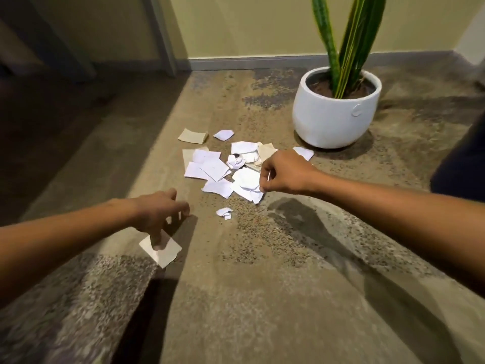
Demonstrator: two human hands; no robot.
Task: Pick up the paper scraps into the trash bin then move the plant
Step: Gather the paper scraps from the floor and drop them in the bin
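Observation:
Several white and beige paper scraps [215,166] lie in a loose pile on the carpet. My right hand [284,173] is at the pile's right edge, its thumb and fingers pinched on a white scrap [246,183]. My left hand [160,210] hovers lower left, fingers spread downward, one fingertip touching a separate white scrap [164,249]. A small crumpled scrap [225,212] lies between the hands. The plant [346,43], with tall green leaves, stands in a round white pot [330,119] behind the pile to the right. No trash bin is in view.
The mottled brown carpet [262,285] covers the floor. A yellowish wall with a grey baseboard [249,61] runs behind the plant. A dark object [462,164] sits at the right edge, and a shadowed doorway area [52,74] lies at the left.

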